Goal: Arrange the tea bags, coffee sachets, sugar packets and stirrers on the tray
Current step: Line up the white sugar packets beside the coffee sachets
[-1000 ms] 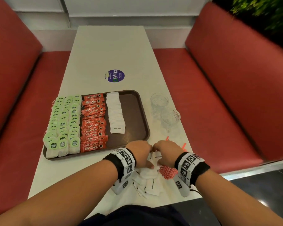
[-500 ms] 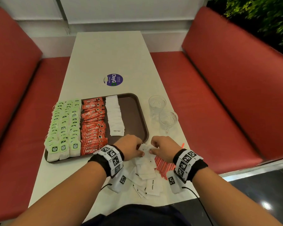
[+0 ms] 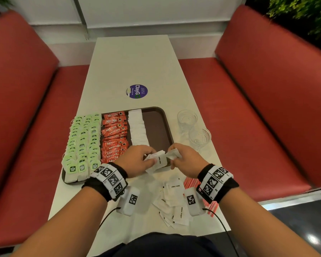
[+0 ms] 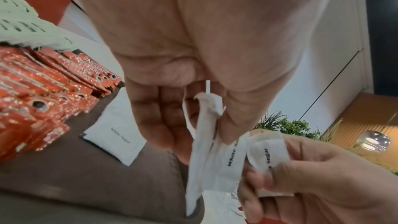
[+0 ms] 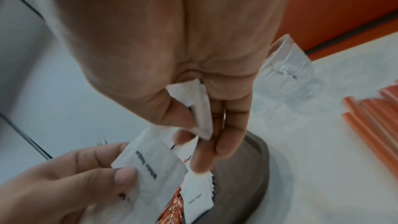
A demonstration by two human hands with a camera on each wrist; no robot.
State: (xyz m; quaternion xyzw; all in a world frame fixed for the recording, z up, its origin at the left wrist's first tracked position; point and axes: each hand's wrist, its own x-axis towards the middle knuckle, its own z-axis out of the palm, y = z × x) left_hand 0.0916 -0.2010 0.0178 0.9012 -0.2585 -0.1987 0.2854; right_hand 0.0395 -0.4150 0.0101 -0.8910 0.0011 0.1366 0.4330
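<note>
A brown tray (image 3: 162, 125) holds green tea bags (image 3: 82, 140), red coffee sachets (image 3: 114, 130) and a column of white sugar packets (image 3: 137, 128). Above the tray's near right corner my left hand (image 3: 137, 162) grips a small bunch of white sugar packets (image 3: 158, 161), also seen as sugar packets (image 4: 215, 156) in the left wrist view. My right hand (image 3: 183, 158) pinches one sugar packet (image 3: 172, 153), seen as a packet (image 5: 200, 108) between thumb and fingers. More loose sugar packets (image 3: 172, 199) and red stirrers (image 3: 191, 182) lie on the table near me.
Two clear glasses (image 3: 187, 119) (image 3: 199, 137) stand on the white table (image 3: 137, 62) right of the tray. A round purple sticker (image 3: 137, 91) lies beyond the tray. Red bench seats (image 3: 248, 108) flank the table on both sides.
Both hands have lifted from the loose pile on the table and moved forward over the tray's near right corner, carrying sugar packets. The right hand now holds one packet apart.
</note>
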